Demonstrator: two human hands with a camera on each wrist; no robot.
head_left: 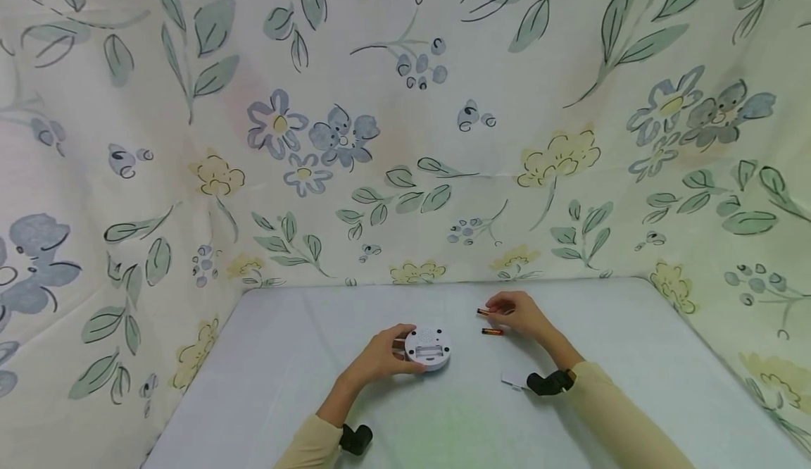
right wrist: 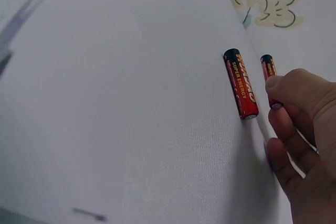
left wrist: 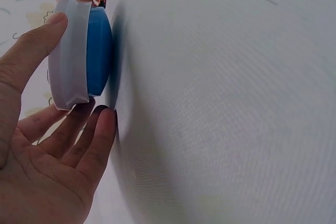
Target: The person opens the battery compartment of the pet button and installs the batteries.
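A round white device (head_left: 428,339) with a blue part (left wrist: 97,51) facing the table sits left of the right hand, its battery slot uncovered and facing up. My left hand (head_left: 383,353) grips its side, thumb on one edge and fingers at the opposite edge. Farther right, my right hand (head_left: 518,313) pinches a red-and-black battery (right wrist: 269,67) between thumb and fingers. Beside that hand, a second battery (right wrist: 241,84) of the same look lies on the table. No battery shows in the device's slot.
On the white table (head_left: 304,356), a small flat white piece (head_left: 512,380), like a cover, lies near the right wrist. A black wrist camera (head_left: 548,382) partly overlaps it. Floral cloth (head_left: 405,138) hangs behind the table and along its sides.
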